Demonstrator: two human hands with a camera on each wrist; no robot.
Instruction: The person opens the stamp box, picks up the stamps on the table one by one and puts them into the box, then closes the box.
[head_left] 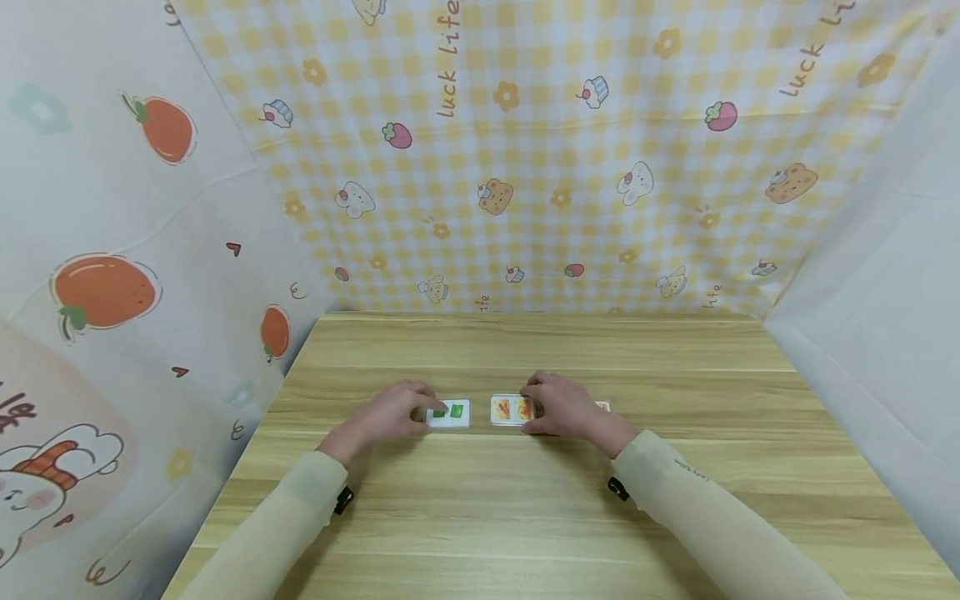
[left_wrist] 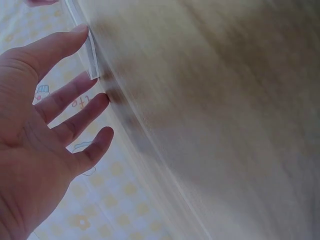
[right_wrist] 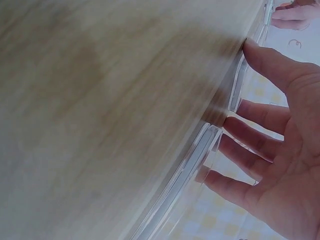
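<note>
Two flat white cards with clear edges lie side by side on the wooden table. My left hand (head_left: pixel 397 408) holds the left card (head_left: pixel 462 414), which shows green pictures. Its thumb (left_wrist: pixel 75 37) lies along the near edge, and a fingertip reaches over the top. From its right end, my right hand (head_left: pixel 566 408) grips the card with orange pictures (head_left: pixel 502 409), thumb (right_wrist: pixel 265 57) near and fingers far. A third card (head_left: pixel 603 406) is mostly hidden behind the right hand; its thick clear edge (right_wrist: pixel 187 172) shows beneath the fingers in the right wrist view.
The wooden table (head_left: pixel 480 517) extends toward me and to both sides. Behind it hangs a yellow checked cloth (head_left: pixel 555 150). A white cloth with fruit prints (head_left: pixel 202 208) borders the left side, and a plain white cloth (head_left: pixel 885 333) borders the right.
</note>
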